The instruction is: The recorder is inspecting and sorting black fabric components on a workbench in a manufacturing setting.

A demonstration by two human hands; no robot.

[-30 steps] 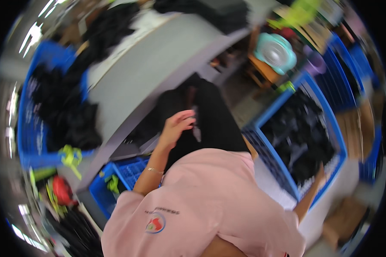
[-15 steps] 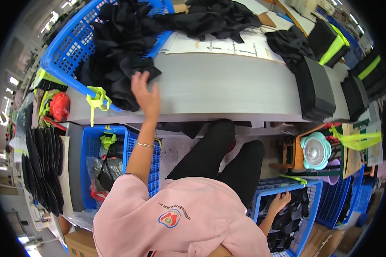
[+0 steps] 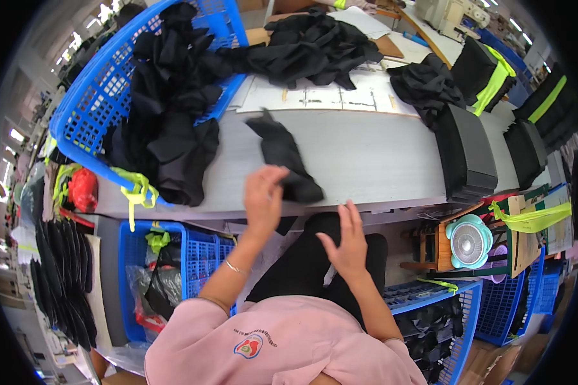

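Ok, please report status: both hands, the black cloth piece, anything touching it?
Left hand at black cloth piece, grip blurred. Right hand open, empty. Blue basket at left, black stack at right, neither touching the piece.

Black cloth (image 3: 285, 154) over the counter (image 3: 372, 151)
A narrow, limp, creased piece, blurred, it slants from upper left to lower right, its lower end by the counter's front edge, next to the left hand's (image 3: 264, 200) fingertips; whether gripped is unclear.

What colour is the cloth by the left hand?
The cloth is black, clearest in the head view.
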